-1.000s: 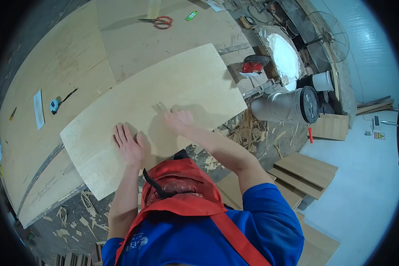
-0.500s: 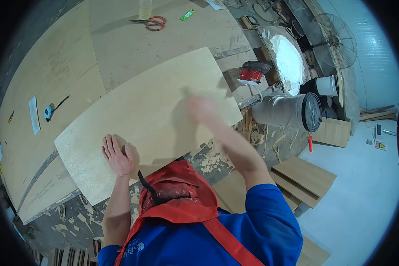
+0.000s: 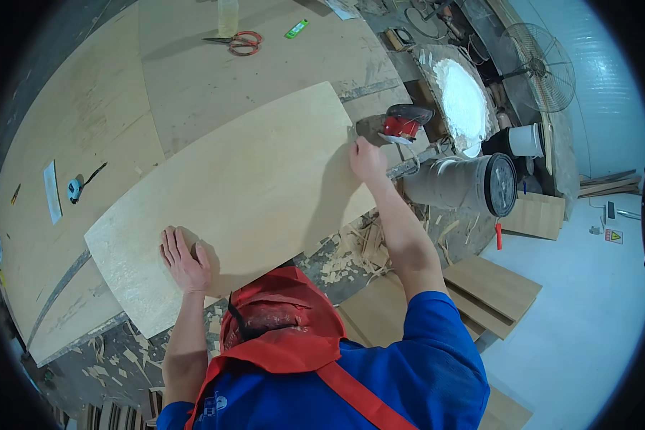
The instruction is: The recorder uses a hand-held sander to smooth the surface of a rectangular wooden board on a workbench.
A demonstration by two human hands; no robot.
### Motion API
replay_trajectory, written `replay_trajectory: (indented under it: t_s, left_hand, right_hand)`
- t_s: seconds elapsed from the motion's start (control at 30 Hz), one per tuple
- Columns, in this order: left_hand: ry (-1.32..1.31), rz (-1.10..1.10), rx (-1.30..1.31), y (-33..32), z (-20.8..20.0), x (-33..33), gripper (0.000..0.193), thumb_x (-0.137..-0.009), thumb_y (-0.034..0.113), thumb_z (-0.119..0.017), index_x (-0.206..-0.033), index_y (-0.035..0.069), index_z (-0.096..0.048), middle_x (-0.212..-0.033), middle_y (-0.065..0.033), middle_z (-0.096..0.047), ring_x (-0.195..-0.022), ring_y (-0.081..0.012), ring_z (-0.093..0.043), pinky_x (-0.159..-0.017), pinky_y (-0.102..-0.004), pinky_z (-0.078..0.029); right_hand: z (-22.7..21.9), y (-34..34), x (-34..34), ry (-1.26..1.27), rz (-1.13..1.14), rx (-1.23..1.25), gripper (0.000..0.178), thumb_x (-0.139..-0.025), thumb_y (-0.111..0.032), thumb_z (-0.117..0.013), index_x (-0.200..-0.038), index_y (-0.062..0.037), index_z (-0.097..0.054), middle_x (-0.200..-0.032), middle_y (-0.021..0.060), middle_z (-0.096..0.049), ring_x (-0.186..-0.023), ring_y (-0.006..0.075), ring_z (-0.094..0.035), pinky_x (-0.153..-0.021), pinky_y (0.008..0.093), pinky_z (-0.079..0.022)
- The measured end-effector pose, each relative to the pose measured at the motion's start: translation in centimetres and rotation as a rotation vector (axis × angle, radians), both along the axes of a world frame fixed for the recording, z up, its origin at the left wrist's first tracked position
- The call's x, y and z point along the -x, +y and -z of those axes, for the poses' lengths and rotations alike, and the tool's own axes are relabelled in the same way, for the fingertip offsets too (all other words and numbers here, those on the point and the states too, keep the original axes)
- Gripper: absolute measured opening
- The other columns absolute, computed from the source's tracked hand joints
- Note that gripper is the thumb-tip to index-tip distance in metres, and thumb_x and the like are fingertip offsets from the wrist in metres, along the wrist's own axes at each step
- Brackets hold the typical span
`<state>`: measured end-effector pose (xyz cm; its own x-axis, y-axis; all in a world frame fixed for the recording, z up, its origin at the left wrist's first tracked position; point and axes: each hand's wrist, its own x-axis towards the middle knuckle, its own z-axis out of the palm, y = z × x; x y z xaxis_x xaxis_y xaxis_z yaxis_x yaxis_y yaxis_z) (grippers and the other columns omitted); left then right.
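Note:
A pale wooden board (image 3: 258, 172) lies slantwise on the workbench, its near edge toward my body. Flat on its left part rests my left hand (image 3: 184, 261), fingers spread and palm down. My right hand (image 3: 368, 159) is closed at the board's right edge. A small dark piece shows at its fingertips, but too little of it is visible to name. Just beyond that hand, a red and black power sander (image 3: 401, 125) sits on the bench corner, apart from my fingers.
Red-handled scissors (image 3: 245, 43), a green cutter-like tool (image 3: 296, 29) and a blue tape measure (image 3: 74, 189) lie on the workbench (image 3: 107, 107). At the right stand a large lidded bucket (image 3: 448, 180), a tray of white powder (image 3: 460, 100) and a fan (image 3: 537, 67). Wood scraps (image 3: 344, 258) litter the floor.
My right hand has swept rightward from the board's middle to its right edge, and its motion blur is gone. The left hand stays flat on the board.

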<state>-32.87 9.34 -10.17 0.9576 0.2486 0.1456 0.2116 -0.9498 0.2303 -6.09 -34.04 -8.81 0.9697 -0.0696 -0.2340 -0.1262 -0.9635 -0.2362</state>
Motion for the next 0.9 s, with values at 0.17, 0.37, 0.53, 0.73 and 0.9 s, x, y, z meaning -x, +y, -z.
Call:
replay_trajectory:
  t_s: [0.17, 0.37, 0.53, 0.73, 0.9]
  left_hand:
    - [-0.021, 0.029, -0.009, -0.8, 0.1, -0.8, 0.064, -0.101, 0.029, -0.056, -0.155, -0.001, -0.040, -0.163, -0.0216, -0.038, -0.155, -0.0407, -0.030, -0.126, -0.0578, -0.021]
    - [-0.022, 0.014, -0.014, -0.3, -0.3, -0.3, 0.064, -0.101, 0.029, -0.056, -0.154, -0.001, -0.040, -0.162, -0.0219, -0.039, -0.154, -0.0412, -0.030, -0.126, -0.0580, -0.022]
    - [-0.024, 0.029, -0.019, -0.7, 0.1, -0.8, 0.064, -0.101, 0.029, -0.056, -0.154, -0.002, -0.040, -0.162, -0.0220, -0.039, -0.154, -0.0414, -0.031, -0.126, -0.0582, -0.022]
    - [-0.015, 0.010, -0.018, -0.6, 0.2, -0.8, 0.064, -0.101, 0.029, -0.056, -0.154, -0.002, -0.040, -0.162, -0.0222, -0.039, -0.154, -0.0413, -0.031, -0.126, -0.0578, -0.021]
    - [-0.008, 0.015, -0.025, -0.4, -0.1, -0.8, 0.064, -0.101, 0.030, -0.056, -0.154, -0.002, -0.040, -0.162, -0.0225, -0.039, -0.154, -0.0412, -0.030, -0.127, -0.0572, -0.021]
  right_hand:
    - [3.0, 3.8, 3.2, -0.081, -0.189, -0.013, 0.023, -0.098, -0.032, -0.056, -0.104, -0.0144, -0.069, -0.087, 0.0158, -0.075, -0.084, 0.0386, -0.074, -0.073, 0.0535, -0.058]
    - [2.0, -1.3, 1.5, -0.010, -0.149, -0.053, 0.022, -0.098, -0.033, -0.055, -0.102, -0.0151, -0.068, -0.089, 0.0145, -0.074, -0.088, 0.0370, -0.074, -0.076, 0.0517, -0.059]
    - [4.0, 2.2, 3.9, 0.017, -0.400, 0.075, 0.022, -0.099, -0.032, -0.055, -0.102, -0.0133, -0.066, -0.092, 0.0169, -0.074, -0.091, 0.0404, -0.072, -0.079, 0.0529, -0.058]
    - [0.4, -1.5, -0.3, -0.033, -0.043, 0.012, 0.022, -0.100, -0.031, -0.055, -0.102, -0.0114, -0.065, -0.093, 0.0197, -0.074, -0.090, 0.0428, -0.072, -0.080, 0.0558, -0.057]
    - [1.2, 2.4, 2.6, -0.007, -0.383, -0.009, 0.021, -0.099, -0.030, -0.056, -0.101, -0.0094, -0.063, -0.090, 0.0220, -0.074, -0.088, 0.0436, -0.072, -0.078, 0.0578, -0.056]
